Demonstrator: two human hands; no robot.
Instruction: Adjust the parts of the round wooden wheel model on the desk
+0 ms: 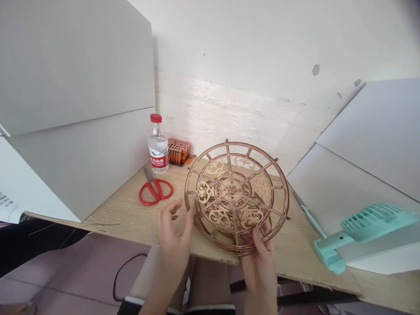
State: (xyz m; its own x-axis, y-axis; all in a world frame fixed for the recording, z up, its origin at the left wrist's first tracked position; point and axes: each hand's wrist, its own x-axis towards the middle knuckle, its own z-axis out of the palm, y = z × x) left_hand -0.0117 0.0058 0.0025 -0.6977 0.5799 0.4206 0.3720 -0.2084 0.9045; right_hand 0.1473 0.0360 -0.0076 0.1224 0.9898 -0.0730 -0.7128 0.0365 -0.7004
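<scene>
A round copper-coloured openwork frame [236,192], like a wheel with spokes and scroll patterns, is held tilted above the front of a wooden table [131,210]. My right hand [259,258] grips its lower rim from below, fingers curled round the rim and through the gaps. My left hand [173,234] is beside the frame's left edge, its thumb touching the rim and its other fingers spread apart.
Red-handled scissors [155,191] lie at the table's left. Behind them stand a water bottle with a red cap [158,144] and a box of orange batteries [178,152]. A teal handheld fan [361,232] rests at the right. Grey panels wall both sides.
</scene>
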